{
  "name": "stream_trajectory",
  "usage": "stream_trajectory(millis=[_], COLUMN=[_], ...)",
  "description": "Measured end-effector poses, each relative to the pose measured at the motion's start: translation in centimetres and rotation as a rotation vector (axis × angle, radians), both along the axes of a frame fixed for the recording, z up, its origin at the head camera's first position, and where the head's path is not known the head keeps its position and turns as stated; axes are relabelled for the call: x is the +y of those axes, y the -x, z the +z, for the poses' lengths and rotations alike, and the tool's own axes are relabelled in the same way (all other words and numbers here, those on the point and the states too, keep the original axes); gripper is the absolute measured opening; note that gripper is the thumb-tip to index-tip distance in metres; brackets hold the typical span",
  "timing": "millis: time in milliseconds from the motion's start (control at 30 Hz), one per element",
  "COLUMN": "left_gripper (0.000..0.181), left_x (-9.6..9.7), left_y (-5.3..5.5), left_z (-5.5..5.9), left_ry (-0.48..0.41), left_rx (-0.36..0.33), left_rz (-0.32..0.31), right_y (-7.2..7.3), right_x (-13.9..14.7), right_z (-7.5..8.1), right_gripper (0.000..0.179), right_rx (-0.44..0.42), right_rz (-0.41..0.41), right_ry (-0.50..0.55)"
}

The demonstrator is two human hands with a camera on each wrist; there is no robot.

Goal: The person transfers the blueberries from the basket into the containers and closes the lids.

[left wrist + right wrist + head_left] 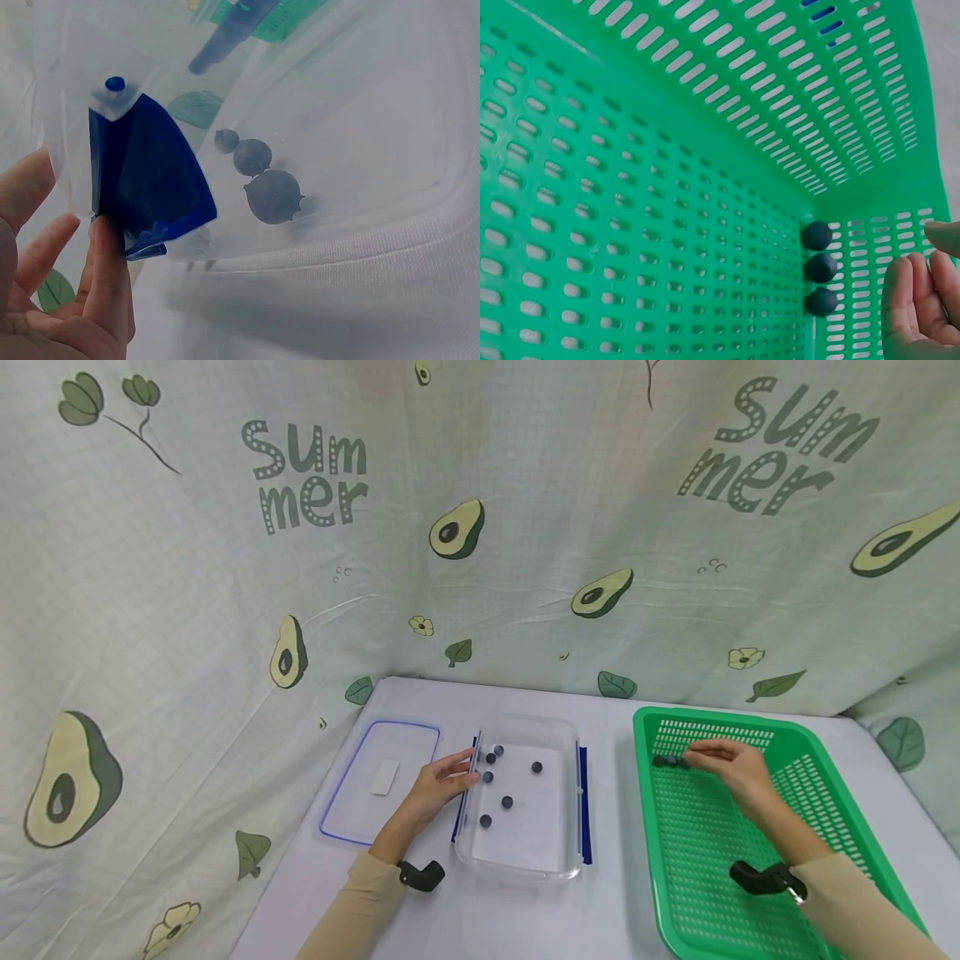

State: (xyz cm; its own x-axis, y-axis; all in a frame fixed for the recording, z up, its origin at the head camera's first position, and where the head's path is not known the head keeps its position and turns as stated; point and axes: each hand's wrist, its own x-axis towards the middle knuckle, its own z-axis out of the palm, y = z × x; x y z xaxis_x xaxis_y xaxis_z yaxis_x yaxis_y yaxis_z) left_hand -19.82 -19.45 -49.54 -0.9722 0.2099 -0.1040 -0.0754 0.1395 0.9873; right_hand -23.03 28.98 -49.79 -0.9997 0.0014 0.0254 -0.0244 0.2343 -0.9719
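Note:
My left hand (442,779) is at the left side of a clear plastic box (525,870), its fingertips touching the blue side latch (154,180). Several dark blueberries (537,767) lie scattered over the box's floor, mostly toward its left wall. Inside a green slotted basket (647,827), my right hand (733,770) hovers near the far left corner with fingers bent and the thumb apart. Nothing shows between its fingertips. Three blueberries (821,268) sit in a row along the basket's far end, a little way from those fingertips.
A clear lid with a blue rim (352,806) lies left of the box, a small white rectangle (386,777) on it. Another blue latch (585,806) hangs open at the box's right side. Behind the white table (607,893) hangs an avocado-printed cloth (525,635).

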Motion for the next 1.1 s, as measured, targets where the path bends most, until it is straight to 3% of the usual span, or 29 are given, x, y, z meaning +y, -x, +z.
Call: stream_trajectory(millis=[300, 700, 933, 1100], left_gripper=[0.057, 0.058, 0.057, 0.056], left_x=[0.0, -0.1, -0.3, -0.3], left_y=[0.0, 0.2, 1.7, 2.0], left_z=[-0.1, -0.1, -2.9, -3.5], left_ry=[-0.007, 0.022, 0.014, 0.005], left_rx=[-0.003, -0.002, -0.008, -0.007], left_rz=[0.001, -0.003, 0.028, 0.042], right_y=[0.1, 0.5, 0.9, 1.2], right_x=[0.8, 1.2, 0.9, 0.5], right_z=[-1.2, -2.6, -3.8, -4.4], right_gripper=[0.034, 0.039, 0.046, 0.041], right_rx=[0.007, 0.016, 0.022, 0.009], right_rz=[-0.098, -0.167, -0.216, -0.222], right_ry=[-0.051, -0.075, -0.157, -0.236])
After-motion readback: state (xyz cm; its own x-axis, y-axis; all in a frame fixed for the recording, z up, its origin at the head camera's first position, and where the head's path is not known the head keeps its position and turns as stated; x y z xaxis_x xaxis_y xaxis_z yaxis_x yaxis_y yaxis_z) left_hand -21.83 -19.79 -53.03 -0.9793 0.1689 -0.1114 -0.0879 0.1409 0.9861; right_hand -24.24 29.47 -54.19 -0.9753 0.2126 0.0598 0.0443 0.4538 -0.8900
